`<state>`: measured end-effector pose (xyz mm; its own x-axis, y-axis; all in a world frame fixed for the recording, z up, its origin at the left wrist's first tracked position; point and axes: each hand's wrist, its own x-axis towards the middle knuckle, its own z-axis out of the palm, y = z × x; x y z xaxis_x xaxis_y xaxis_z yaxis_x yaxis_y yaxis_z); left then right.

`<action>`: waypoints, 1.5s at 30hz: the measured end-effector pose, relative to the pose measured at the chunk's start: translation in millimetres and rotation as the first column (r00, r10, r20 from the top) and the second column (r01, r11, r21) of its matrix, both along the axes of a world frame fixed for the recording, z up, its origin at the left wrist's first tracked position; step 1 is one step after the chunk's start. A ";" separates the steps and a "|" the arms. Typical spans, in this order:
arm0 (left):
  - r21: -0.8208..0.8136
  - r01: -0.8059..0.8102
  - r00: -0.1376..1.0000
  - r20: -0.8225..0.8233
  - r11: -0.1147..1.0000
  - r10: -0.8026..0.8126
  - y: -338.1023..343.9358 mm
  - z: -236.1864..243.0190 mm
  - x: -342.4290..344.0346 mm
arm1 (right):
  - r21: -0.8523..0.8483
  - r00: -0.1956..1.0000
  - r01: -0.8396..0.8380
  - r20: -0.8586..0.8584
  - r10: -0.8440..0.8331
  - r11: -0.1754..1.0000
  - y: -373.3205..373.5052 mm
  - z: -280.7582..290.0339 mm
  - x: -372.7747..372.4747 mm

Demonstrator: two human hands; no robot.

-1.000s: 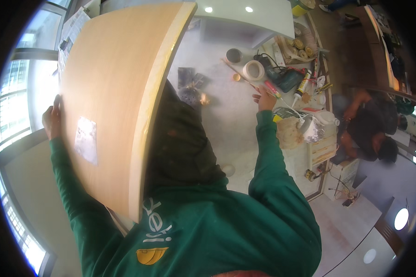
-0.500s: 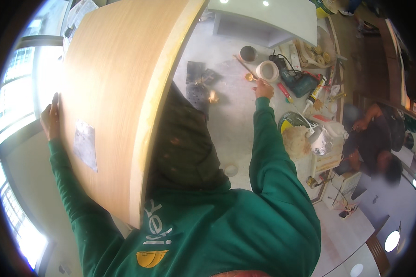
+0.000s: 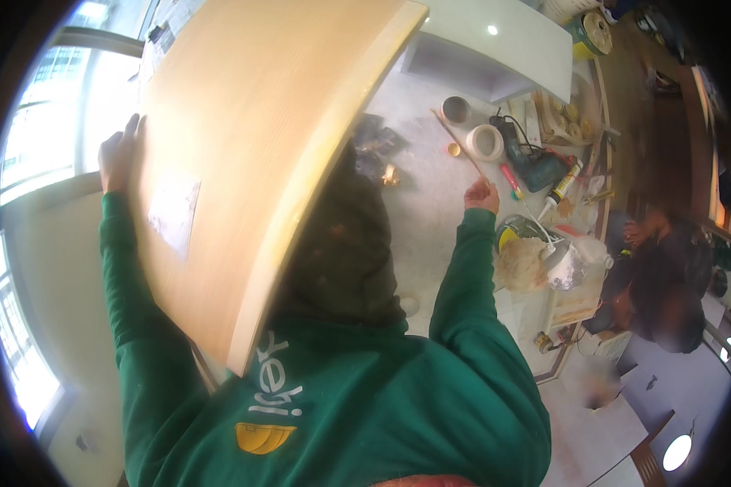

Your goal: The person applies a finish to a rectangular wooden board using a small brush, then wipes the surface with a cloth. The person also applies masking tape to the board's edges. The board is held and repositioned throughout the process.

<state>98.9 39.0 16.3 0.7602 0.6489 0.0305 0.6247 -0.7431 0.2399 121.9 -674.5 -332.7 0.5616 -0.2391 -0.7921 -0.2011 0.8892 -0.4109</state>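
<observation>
A large pale wood-grain panel [image 3: 244,122] with a thick, yellow-smeared edge stands tilted against my body on the left. At its left edge my left hand [image 3: 120,156] grips it; part of the hand is hidden behind the edge. My right hand [image 3: 482,195] is over the grey surface to the right of the panel, fingers curled in. Whatever they hold, if anything, I cannot make out. Just beyond the fingertips lies a thin wooden stick [image 3: 460,144], with a small gold cap [image 3: 453,149] beside it. A white tub [image 3: 484,142] and a dark-mouthed cup [image 3: 456,109] stand close by.
To the right are a green power tool [image 3: 538,169], a red-handled tool [image 3: 512,178], a sealant tube [image 3: 564,185], a white jug [image 3: 583,245] and a plastic-covered bucket [image 3: 521,260]. A white bench [image 3: 503,40] stands beyond. Another person [image 3: 658,268] crouches at the far right.
The view has shifted, so the scene sits further right and lower. My right hand has drawn back toward me from the stick and gold cap. The left hand stays at the panel's edge.
</observation>
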 end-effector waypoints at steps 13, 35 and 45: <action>-0.210 0.079 0.985 0.169 0.974 -0.043 -15.2 -6.1 7.5 | 0.091 0.694 -0.502 0.636 0.338 0.860 103.9 319.1 -54.3; -0.349 0.089 0.981 0.192 0.933 -0.022 -21.2 -24.6 8.4 | -0.914 0.442 -0.229 0.211 0.872 0.336 185.8 399.8 -139.9; -0.361 0.100 0.980 0.195 0.927 -0.029 -23.3 -23.3 6.5 | -0.932 0.439 -0.204 0.185 0.879 0.298 185.8 401.8 -134.1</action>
